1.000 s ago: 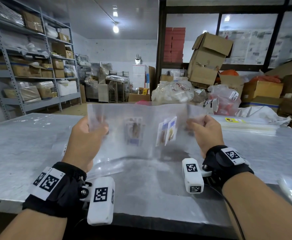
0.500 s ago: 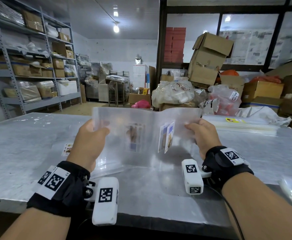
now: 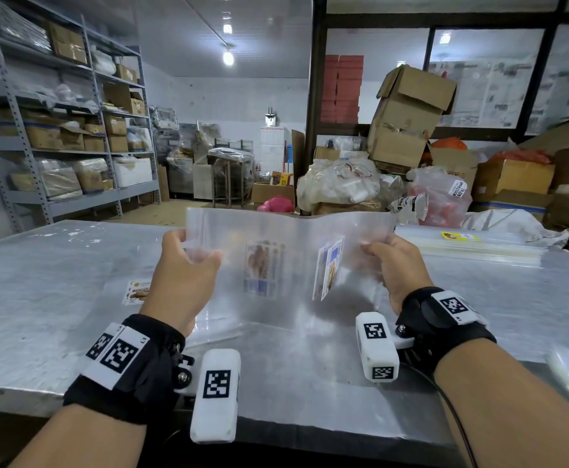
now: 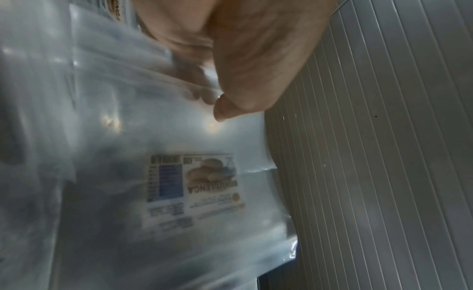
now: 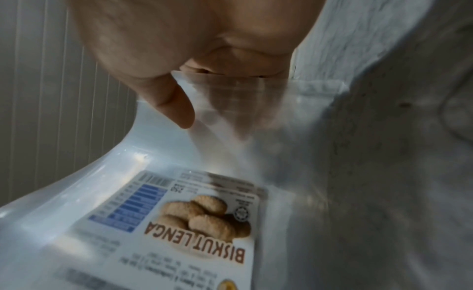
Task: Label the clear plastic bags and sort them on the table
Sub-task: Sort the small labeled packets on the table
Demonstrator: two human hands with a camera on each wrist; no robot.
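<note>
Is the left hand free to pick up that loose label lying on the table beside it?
Probably not right now: the left hand grips the clear bags together with the right hand. The loose label lies uncovered just beside it.

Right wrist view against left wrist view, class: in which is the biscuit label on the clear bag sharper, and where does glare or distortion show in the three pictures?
Right wrist view: the label is sharper, "BISKUT LENGA" legible, its lower edge blurred. Left wrist view: the label is soft, smeared behind hazy plastic, with small glints. Head view: wide-angle bending of the shelves; the ceiling lamp flares, and the bag looks milky.
</note>
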